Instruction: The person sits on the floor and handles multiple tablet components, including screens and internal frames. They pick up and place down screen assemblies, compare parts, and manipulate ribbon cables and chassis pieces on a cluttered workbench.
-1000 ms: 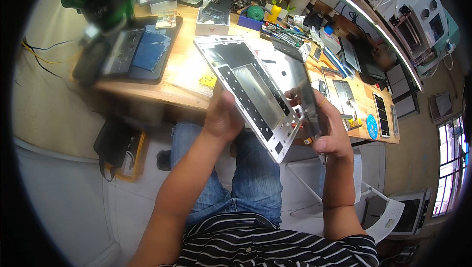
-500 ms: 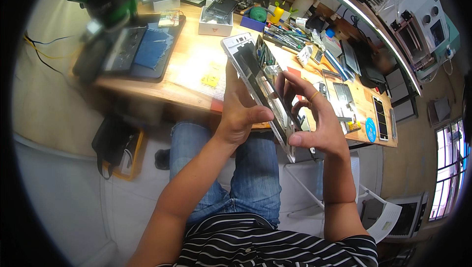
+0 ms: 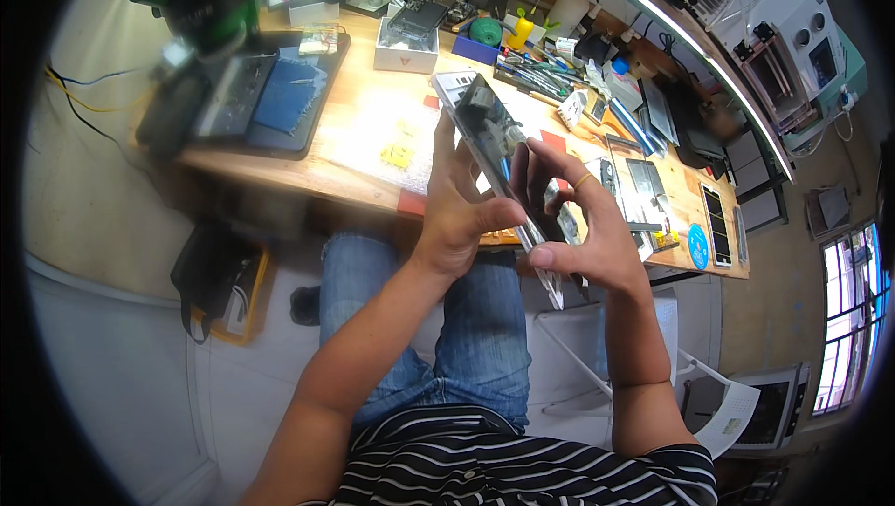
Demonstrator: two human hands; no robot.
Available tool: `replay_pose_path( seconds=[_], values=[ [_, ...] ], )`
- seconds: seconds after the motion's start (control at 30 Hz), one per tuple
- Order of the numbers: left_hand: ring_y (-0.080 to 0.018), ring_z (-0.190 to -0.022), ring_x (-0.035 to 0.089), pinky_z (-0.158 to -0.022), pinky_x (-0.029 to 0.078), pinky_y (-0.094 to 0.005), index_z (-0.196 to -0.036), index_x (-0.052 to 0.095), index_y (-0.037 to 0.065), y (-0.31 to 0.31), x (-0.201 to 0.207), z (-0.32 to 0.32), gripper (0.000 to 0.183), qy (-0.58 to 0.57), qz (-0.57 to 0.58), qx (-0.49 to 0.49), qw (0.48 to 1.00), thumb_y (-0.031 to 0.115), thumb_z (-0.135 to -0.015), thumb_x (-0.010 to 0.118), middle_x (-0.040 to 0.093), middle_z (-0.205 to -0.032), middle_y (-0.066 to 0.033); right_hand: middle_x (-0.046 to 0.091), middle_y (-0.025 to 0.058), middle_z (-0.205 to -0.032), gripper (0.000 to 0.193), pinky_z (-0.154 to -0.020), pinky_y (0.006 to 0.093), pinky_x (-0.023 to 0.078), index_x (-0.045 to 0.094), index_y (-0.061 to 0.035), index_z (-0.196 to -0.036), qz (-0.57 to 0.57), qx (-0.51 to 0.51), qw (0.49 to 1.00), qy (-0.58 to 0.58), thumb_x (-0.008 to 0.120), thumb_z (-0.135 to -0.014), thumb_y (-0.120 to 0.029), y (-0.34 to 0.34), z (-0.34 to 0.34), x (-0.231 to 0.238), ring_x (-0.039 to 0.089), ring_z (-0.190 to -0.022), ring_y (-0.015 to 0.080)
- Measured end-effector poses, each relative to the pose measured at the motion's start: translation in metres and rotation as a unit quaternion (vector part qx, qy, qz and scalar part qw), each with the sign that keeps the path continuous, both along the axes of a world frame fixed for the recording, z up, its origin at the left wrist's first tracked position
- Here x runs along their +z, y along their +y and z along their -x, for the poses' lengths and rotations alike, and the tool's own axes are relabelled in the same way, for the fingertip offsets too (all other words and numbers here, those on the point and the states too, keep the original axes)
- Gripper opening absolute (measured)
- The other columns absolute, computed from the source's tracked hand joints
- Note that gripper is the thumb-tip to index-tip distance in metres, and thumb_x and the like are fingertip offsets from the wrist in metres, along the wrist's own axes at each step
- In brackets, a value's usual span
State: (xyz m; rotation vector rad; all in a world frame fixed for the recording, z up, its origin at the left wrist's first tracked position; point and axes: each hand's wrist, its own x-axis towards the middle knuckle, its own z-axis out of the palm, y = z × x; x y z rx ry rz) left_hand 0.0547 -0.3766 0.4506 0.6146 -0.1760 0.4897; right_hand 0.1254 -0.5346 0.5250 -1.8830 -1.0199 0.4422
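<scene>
My left hand (image 3: 461, 217) is closed round the long edge of a white phone frame (image 3: 452, 85), its thumb on the near side. The frame is held tilted over the front edge of the bench. A dark, glossy phone screen (image 3: 491, 122) lies along the frame, covering most of its inside. With thumb and fingers, my right hand (image 3: 601, 240) grips the screen by its lower part and right edge. At the lower end, frame and screen seem slightly apart; whether they touch higher up, I cannot tell.
The wooden bench (image 3: 359, 124) carries a dark mat (image 3: 308, 119) with a blue cloth (image 3: 289, 96), a white box (image 3: 407, 56) of parts and many hand tools (image 3: 536, 75). A white-framed phone panel (image 3: 717, 224) lies at right. A green microscope (image 3: 200, 7) stands at far left.
My right hand has brought the dark screen over against the white frame, so the frame's inside, visible before, is now mostly covered. My left hand keeps its hold.
</scene>
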Motion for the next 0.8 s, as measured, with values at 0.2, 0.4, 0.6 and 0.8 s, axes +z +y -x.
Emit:
replay_pose_path(
  seconds=[0.2, 0.4, 0.6, 0.8],
  values=[
    [-0.0290, -0.135, 0.046, -0.106, 0.049, -0.0424, -0.160, 0.006, 0.010, -0.003, 0.002, 0.000, 0.140, 0.006, -0.030, 0.016, 0.999, 0.023, -0.057, 0.100, 0.040, -0.146, -0.0150, 0.058, 0.0104, -0.120, 0.100, -0.089, 0.0334, 0.046, 0.047, -0.0016, -0.147, -0.033, -0.015, 0.998, 0.059, 0.085, -0.068, -0.050, 0.003, 0.000, -0.001, 0.057, -0.109, 0.0202],
    [-0.0279, -0.132, 0.048, -0.107, 0.049, -0.0415, -0.159, 0.011, 0.009, -0.003, 0.000, 0.001, 0.135, 0.013, -0.031, 0.015, 0.999, 0.023, -0.058, 0.099, 0.043, -0.145, -0.0140, 0.058, 0.0105, -0.120, 0.098, -0.091, 0.0354, 0.046, 0.047, -0.0015, -0.146, -0.069, -0.018, 0.994, 0.084, 0.080, -0.072, -0.056, 0.003, -0.003, -0.011, 0.055, -0.112, 0.0210],
    [-0.0248, -0.129, 0.051, -0.107, 0.046, -0.0389, -0.152, 0.026, 0.004, -0.001, -0.003, 0.002, 0.125, -0.004, -0.041, -0.023, 0.999, 0.024, -0.053, 0.100, 0.050, -0.138, -0.0108, 0.057, 0.0161, -0.132, 0.096, -0.100, 0.0379, 0.044, 0.046, -0.0012, -0.147, -0.103, -0.034, 0.980, 0.166, 0.075, -0.076, -0.059, 0.000, -0.011, -0.015, 0.053, -0.124, 0.0241],
    [-0.0305, -0.126, 0.057, -0.104, 0.051, -0.0459, -0.150, 0.031, -0.002, 0.008, -0.021, 0.005, 0.121, 0.007, -0.052, -0.073, 0.996, 0.059, -0.063, 0.089, 0.052, -0.141, -0.0185, 0.056, 0.0185, -0.134, 0.093, -0.108, 0.0369, 0.038, 0.044, 0.0011, -0.147, -0.120, -0.049, 0.977, 0.170, 0.071, -0.078, -0.054, -0.005, -0.019, -0.009, 0.052, -0.127, 0.0265]
  ],
)
